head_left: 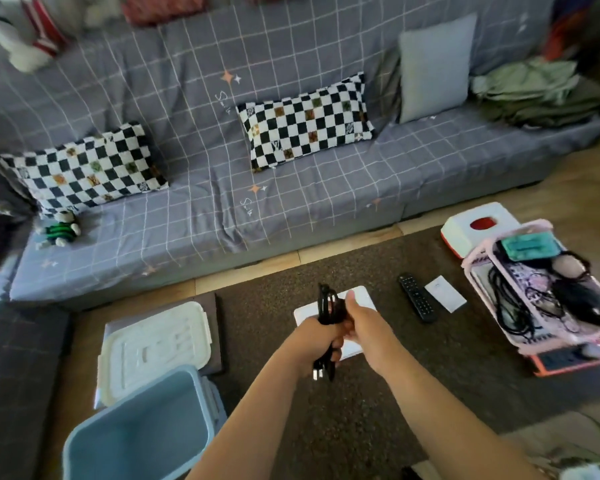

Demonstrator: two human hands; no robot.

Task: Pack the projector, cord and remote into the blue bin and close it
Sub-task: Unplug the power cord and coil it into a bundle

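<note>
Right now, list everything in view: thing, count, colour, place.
cord: 1, black, bundled, gripped in both hands
projector: 1, white, on rug under the hands
remote: 1, black, rug, right of projector
card: 1, white, beside remote
bin: 1, blue, open, lower left
lid: 1, cream, behind bin
basket: 1, pink, cables inside, right
checkered pillows: 2, black-white, sofa
grey cushion: 1, sofa back
left hand: grips cord
right hand: fingers on cord

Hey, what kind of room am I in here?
Most likely a home living room: a long sofa under a grey checked cover, checkered pillows on it, and a dark rug on the wooden floor in front.
</note>
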